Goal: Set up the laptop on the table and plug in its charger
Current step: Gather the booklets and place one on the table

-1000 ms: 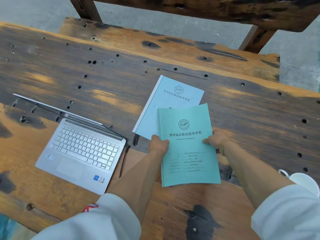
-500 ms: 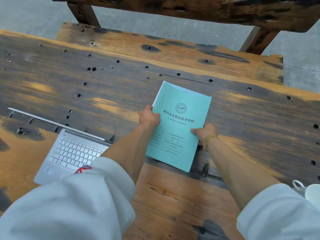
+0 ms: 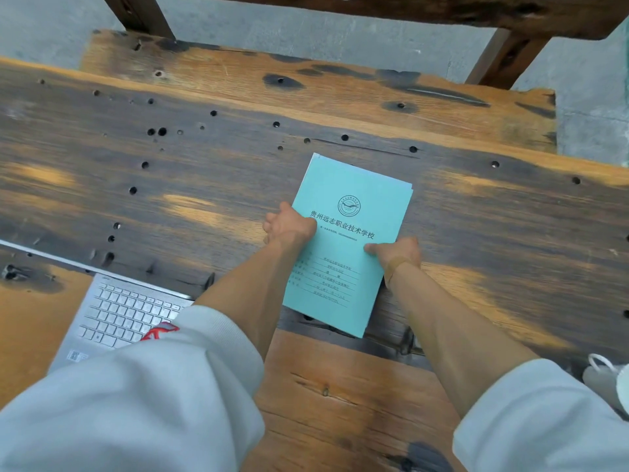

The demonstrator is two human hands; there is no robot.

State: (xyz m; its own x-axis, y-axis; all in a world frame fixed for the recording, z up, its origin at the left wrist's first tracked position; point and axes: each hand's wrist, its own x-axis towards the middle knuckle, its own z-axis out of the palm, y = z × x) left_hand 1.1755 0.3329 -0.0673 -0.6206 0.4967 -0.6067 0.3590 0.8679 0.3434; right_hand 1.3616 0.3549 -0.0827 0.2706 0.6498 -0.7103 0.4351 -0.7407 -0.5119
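Observation:
An open silver laptop [image 3: 115, 315] lies flat on the wooden table [image 3: 170, 185] at the lower left, partly hidden by my left sleeve. Its charger cable is not visible now. Two teal booklets [image 3: 347, 240] lie stacked in the middle of the table. My left hand [image 3: 289, 226] grips the stack's left edge. On the right edge, my right hand [image 3: 394, 250] holds the stack with the thumb on the cover.
A dark wooden bench [image 3: 306, 83] runs behind the table, with a grey floor beyond. A white object with a loop [image 3: 606, 373] sits at the right edge, near my right sleeve.
Both hands carried the teal booklet forward and set it on top of the pale blue one, squaring the stack. The view shifted right, so the laptop now sits further left.

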